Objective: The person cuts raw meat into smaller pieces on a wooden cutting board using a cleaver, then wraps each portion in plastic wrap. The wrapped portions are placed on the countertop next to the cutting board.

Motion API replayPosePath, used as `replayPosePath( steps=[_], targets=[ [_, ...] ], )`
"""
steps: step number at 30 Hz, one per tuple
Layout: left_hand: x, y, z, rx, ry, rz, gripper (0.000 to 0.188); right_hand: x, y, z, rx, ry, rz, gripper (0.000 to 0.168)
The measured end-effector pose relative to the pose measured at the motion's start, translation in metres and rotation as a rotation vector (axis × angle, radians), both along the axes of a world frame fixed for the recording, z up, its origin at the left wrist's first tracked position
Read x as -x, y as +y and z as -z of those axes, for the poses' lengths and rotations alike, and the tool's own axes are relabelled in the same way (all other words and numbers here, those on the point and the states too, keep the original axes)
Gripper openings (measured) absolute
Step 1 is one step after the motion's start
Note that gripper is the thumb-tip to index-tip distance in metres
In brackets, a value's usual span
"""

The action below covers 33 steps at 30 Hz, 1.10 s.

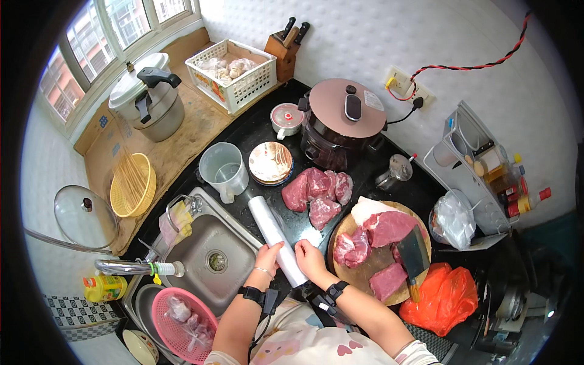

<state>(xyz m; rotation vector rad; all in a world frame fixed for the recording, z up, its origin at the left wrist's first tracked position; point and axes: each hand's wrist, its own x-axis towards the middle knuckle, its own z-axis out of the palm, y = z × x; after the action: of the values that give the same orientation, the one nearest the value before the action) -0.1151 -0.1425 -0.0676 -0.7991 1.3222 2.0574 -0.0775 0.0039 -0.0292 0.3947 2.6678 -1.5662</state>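
A roll of clear plastic film or bags lies slantwise on the black counter in front of me. My left hand grips its left side near the lower end, thumb on top. At the roll's right side, my right hand has curled fingers; whether they pinch the thin plastic, I cannot tell. Several chunks of raw red meat sit on the counter beyond the roll. To the right, a round wooden chopping board carries more raw meat and a cleaver.
Left is a steel sink with a pink basket beside it. A plastic measuring jug, stacked round tins and an electric pressure cooker stand behind. A red plastic bag and a spice rack are right.
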Motion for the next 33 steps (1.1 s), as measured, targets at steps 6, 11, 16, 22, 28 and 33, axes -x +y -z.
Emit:
replayPosePath(
  steps=[6, 11, 16, 22, 28, 33],
  targets=[
    [-0.003, 0.011, -0.024, -0.325, -0.028, -0.254, 0.062, -0.012, -0.004, -0.021, -0.065, 0.107, -0.051, 0.013],
    [-0.007, -0.004, -0.03, -0.391, 0.01, -0.129, 0.071, -0.011, 0.014, -0.023, -0.036, 0.029, 0.089, 0.013],
    [-0.016, -0.023, -0.03, -0.32, 0.156, -0.095, 0.048, -0.015, 0.013, -0.026, -0.016, 0.046, 0.073, 0.014],
    [-0.033, -0.037, -0.05, -0.175, 0.245, 0.046, 0.063, -0.02, 0.021, 0.022, -0.034, -0.224, -0.064, 0.019],
    [-0.042, -0.049, -0.068, -0.165, 0.381, 0.252, 0.073, 0.037, 0.012, 0.006, 0.476, 0.011, -0.076, 0.047],
    [-0.047, -0.061, -0.091, -0.373, 0.303, 0.311, 0.074, 0.068, -0.004, -0.037, 1.025, -0.214, -0.023, 0.038]
  ],
)
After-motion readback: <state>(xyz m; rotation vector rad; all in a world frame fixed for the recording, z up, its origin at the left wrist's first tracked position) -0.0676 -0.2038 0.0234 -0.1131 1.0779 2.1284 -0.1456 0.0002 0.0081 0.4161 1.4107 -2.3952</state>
